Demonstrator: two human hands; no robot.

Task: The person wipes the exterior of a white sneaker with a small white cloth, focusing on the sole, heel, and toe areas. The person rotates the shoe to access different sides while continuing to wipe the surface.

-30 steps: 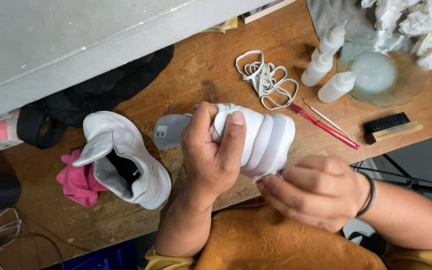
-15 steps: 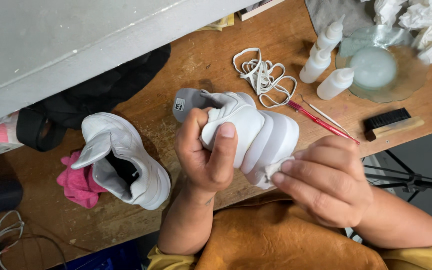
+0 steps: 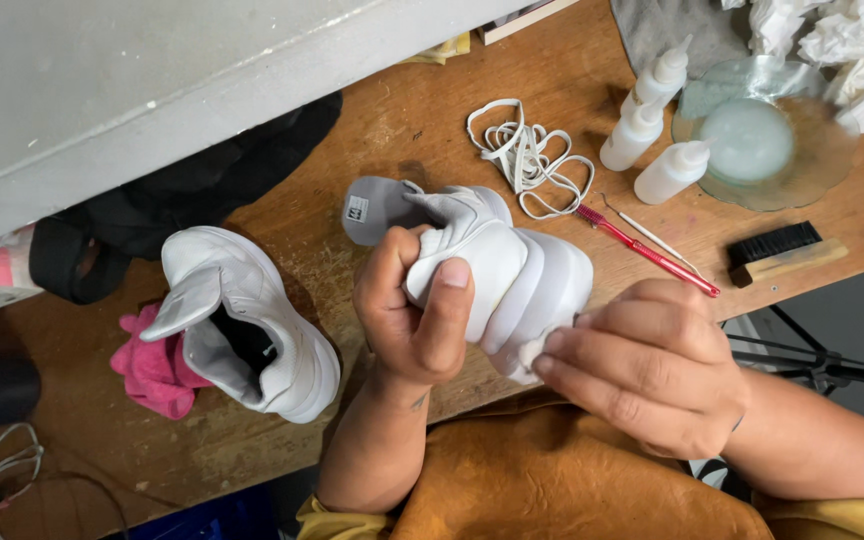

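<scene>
Frame centre: my left hand (image 3: 414, 320) clenched round white shoe (image 3: 512, 275). My right hand (image 3: 642, 375) pinches small cloth (image 3: 532, 350) against sole. Risk: loose grip, shoe drops onto tabletop (image 3: 352, 150).

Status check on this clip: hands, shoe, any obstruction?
Left hand grips white shoe. Right hand presses small white cloth against its sole. Nothing in the way.

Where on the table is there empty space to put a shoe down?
Bare wood lies between the black cloth and the laces. More lies at the front edge, left of the second shoe. It is crowded by the bottles, glass dish and brush.
</scene>
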